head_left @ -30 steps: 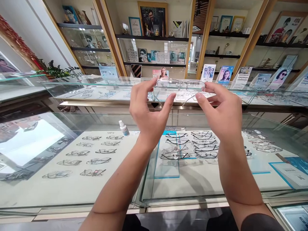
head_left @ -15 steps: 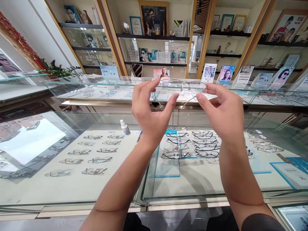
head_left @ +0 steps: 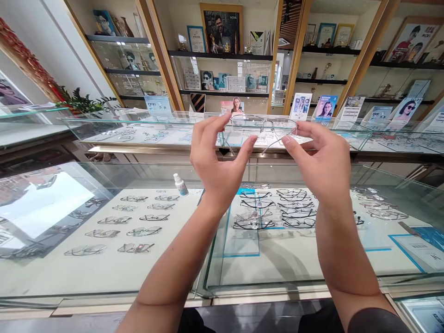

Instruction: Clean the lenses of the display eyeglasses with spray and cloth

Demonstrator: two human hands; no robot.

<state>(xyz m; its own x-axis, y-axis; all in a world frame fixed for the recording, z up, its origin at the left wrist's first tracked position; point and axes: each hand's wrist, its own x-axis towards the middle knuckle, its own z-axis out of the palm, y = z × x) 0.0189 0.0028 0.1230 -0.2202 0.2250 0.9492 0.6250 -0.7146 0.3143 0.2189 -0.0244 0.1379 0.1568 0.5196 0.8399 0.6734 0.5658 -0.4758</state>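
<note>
A pair of thin-rimmed eyeglasses [head_left: 267, 124] is held up in front of me at about the height of the far counter, its temples unfolded and pointing back toward me. My left hand [head_left: 220, 157] grips its left end with the fingers, while the thumb stands apart from them. At the other end, my right hand [head_left: 321, 159] pinches the frame near the right hinge between thumb and fingers. Below both hands lies the glass display case [head_left: 156, 273] with rows of spectacle frames [head_left: 256, 224] inside.
A small white spray bottle [head_left: 180, 185] stands toward the back of the near case. Beyond it is a second glass counter [head_left: 138, 134] with more eyewear and several advertising cards [head_left: 326, 108]. Shelves [head_left: 222, 55] with framed pictures line the wall. A plant [head_left: 85, 99] is at left.
Almost nothing differs. The eyeglasses are tilted very slightly, their temple tips a little higher; both hands keep their hold.
</note>
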